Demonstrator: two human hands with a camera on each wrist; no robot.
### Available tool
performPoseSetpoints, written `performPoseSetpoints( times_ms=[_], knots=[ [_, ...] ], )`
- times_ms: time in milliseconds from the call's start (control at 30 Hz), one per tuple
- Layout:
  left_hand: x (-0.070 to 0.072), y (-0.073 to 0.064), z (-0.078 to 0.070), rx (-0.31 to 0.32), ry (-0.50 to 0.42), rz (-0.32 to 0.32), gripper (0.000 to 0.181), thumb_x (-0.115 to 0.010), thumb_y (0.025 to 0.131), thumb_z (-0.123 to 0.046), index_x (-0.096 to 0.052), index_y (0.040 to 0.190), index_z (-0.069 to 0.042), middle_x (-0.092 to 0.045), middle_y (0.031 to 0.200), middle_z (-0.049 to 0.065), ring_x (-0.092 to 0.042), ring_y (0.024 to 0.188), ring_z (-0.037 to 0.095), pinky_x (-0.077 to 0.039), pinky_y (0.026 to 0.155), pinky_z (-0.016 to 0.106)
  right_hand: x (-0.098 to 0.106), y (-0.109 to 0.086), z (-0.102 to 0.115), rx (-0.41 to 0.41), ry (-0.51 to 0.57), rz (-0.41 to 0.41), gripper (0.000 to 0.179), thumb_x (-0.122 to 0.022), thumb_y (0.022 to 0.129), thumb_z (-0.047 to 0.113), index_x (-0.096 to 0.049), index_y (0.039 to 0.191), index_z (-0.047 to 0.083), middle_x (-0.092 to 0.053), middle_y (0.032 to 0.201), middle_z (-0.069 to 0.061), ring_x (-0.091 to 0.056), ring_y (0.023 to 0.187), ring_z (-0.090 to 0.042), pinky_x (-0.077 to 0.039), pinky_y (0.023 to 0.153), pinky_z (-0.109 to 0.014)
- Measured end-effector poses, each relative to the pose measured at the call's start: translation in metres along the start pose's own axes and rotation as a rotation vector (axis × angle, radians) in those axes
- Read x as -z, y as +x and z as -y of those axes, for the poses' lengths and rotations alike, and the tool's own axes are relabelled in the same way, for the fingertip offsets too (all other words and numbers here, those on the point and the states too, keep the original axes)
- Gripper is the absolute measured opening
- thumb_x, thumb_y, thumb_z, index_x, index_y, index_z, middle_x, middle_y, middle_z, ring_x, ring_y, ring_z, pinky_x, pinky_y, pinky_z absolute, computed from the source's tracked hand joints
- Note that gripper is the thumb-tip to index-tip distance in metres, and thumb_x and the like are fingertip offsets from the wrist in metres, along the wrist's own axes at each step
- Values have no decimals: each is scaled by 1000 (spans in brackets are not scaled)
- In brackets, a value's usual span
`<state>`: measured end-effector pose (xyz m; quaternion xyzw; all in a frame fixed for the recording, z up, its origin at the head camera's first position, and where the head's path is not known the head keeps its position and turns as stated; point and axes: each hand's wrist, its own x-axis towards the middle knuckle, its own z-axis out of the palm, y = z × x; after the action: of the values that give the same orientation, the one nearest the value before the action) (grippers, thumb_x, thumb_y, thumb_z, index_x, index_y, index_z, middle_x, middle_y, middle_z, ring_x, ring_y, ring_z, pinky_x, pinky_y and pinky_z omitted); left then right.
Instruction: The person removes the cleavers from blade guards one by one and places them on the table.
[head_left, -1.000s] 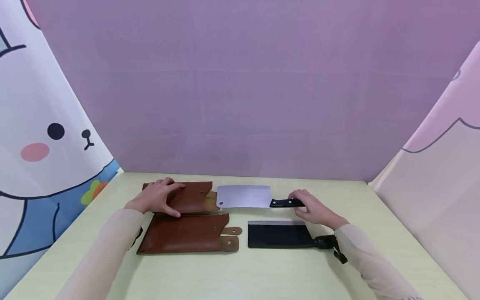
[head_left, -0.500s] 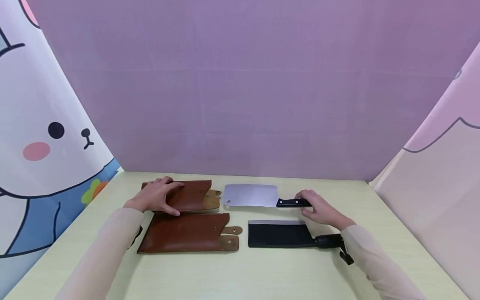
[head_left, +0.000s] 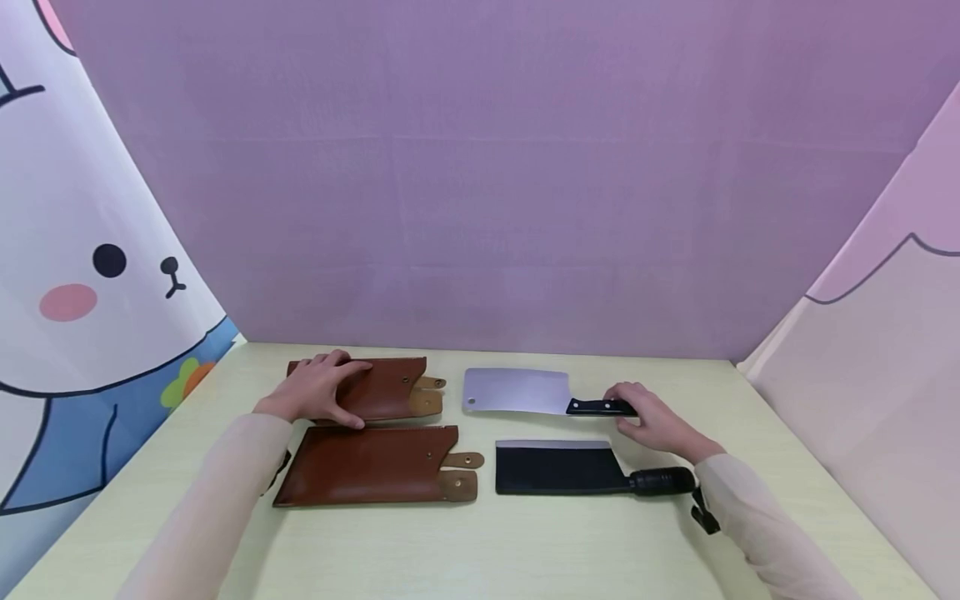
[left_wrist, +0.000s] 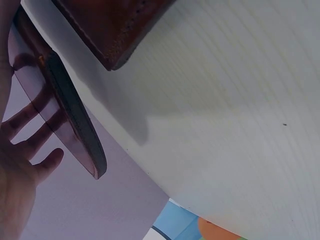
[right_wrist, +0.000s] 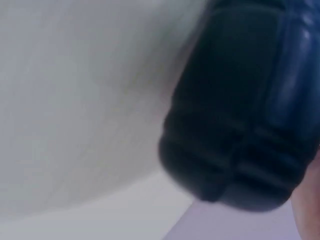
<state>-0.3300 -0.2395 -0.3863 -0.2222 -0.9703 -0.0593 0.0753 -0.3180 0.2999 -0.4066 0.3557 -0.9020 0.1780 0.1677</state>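
My left hand (head_left: pixel 318 387) spans a brown leather cleaver sheath (head_left: pixel 393 387), fingers toward its far edge and thumb at its near edge. In the left wrist view the sheath's closed end (left_wrist: pixel 75 115) stands off the table, its shadow beside it. Between the thumb and fingers of my right hand (head_left: pixel 648 417) is the black riveted handle of a silver cleaver (head_left: pixel 517 392). Its blade points left, a short gap from the sheath's mouth. The right hand's fingertips are partly hidden behind the handle.
A second brown leather sheath (head_left: pixel 367 467) with two snap straps lies nearer. To its right rests a black-bladed cleaver (head_left: pixel 558 471), its ribbed handle (right_wrist: pixel 235 115) large in the right wrist view, below my right forearm. A purple backdrop (head_left: pixel 487 183) rises behind the pale table (head_left: pixel 480 550).
My right hand has drawn the silver cleaver to the right, opening a gap between its blade and the sheath. The left hand has stayed nearly in place on the sheath.
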Motion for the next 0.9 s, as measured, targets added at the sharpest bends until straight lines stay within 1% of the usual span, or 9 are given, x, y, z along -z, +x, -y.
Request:
performPoseSetpoints(
  times_ms=[200,400,533,633,800,900],
  knots=[
    [-3,4,-2,-6,7,-24,96,-73,54,-68,-47,134,-22,-45,125,14,-46,111,37,-33,90,59,3,-5,-4,5,-12,-2,32,-64,71,-4,-57,102,1,-62,97,-6,-54,88,-22,-44,77,-41],
    [-5,8,-4,-20,14,-10,96,-72,55,-67,-44,136,-22,-44,127,15,-45,113,38,-32,91,60,6,-11,-9,20,-27,-28,32,-65,69,-5,-58,100,1,-62,95,-7,-54,87,-21,-44,76,-40],
    [-8,10,-6,-26,10,-4,96,-71,56,-68,-43,136,-23,-43,128,16,-45,113,38,-32,91,60,7,-15,-13,13,-26,-36,33,-65,69,-5,-58,100,1,-61,95,-7,-54,87,-21,-43,76,-40],
    [-9,11,-7,-24,6,-7,97,-71,56,-68,-43,136,-22,-43,128,16,-44,114,38,-32,91,60,8,-17,-15,8,-25,-35,33,-66,69,-5,-58,100,1,-62,95,-6,-54,86,-20,-43,76,-40],
    [-12,13,-8,-26,0,-14,97,-72,56,-67,-44,136,-21,-43,128,17,-44,115,39,-32,90,60,10,-19,-18,24,-31,-39,33,-66,68,-5,-58,100,1,-62,94,-6,-54,85,-19,-43,75,-39],
    [-15,14,-5,-33,-8,-14,97,-72,56,-67,-43,136,-21,-43,128,17,-43,115,39,-32,90,60,10,-19,-16,33,-34,-40,34,-66,67,-6,-58,99,1,-62,94,-6,-55,84,-19,-43,74,-39]
  ],
)
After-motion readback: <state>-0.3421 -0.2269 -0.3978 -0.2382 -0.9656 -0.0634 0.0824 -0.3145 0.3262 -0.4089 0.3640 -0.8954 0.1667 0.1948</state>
